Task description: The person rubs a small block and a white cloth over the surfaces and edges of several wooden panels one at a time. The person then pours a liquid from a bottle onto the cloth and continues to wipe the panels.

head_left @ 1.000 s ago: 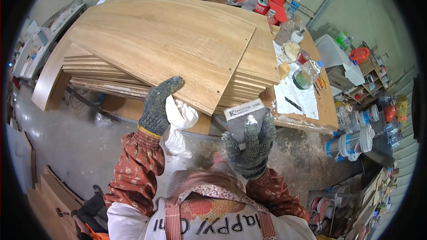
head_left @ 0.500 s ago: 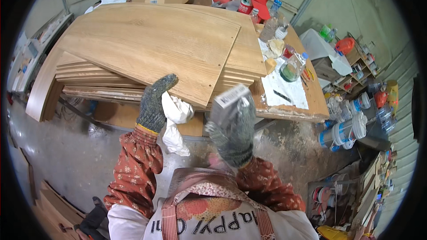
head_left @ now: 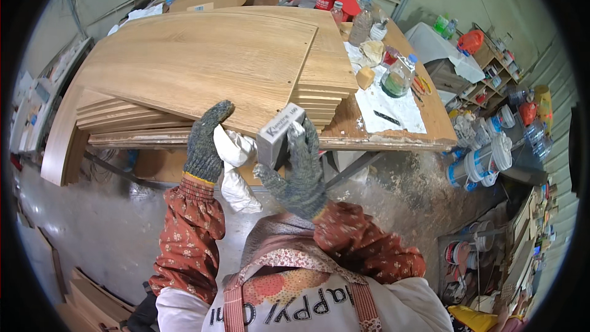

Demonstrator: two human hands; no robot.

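Note:
My left hand point(head_left: 207, 138), in a dark grey knit glove, rests its fingertips on the near edge of the top wood-grain panel point(head_left: 203, 61). A crumpled white cloth point(head_left: 236, 154) is held in it and hangs down below the tabletop edge. In my right hand point(head_left: 301, 175), gloved alike, is a grey sanding block point(head_left: 276, 135) with printing on one face. Thumb and fingers grip it from both sides. The block is tilted close to the panel's near right corner; I cannot tell whether they touch.
Under the top panel lies a stack of similar panels point(head_left: 319, 99). To its right on the worktable point(head_left: 436, 126) are a cut-down bottle with green liquid point(head_left: 398, 80), a yellow sponge point(head_left: 365, 77), pliers point(head_left: 421, 85) and a dark strip point(head_left: 387, 118) on white paper. Buckets point(head_left: 485, 163) stand on the floor at right.
My right hand has moved left and turned, bringing the sanding block nearer the panel's corner. My left hand stays at the panel's edge with the cloth. The view has shifted slightly.

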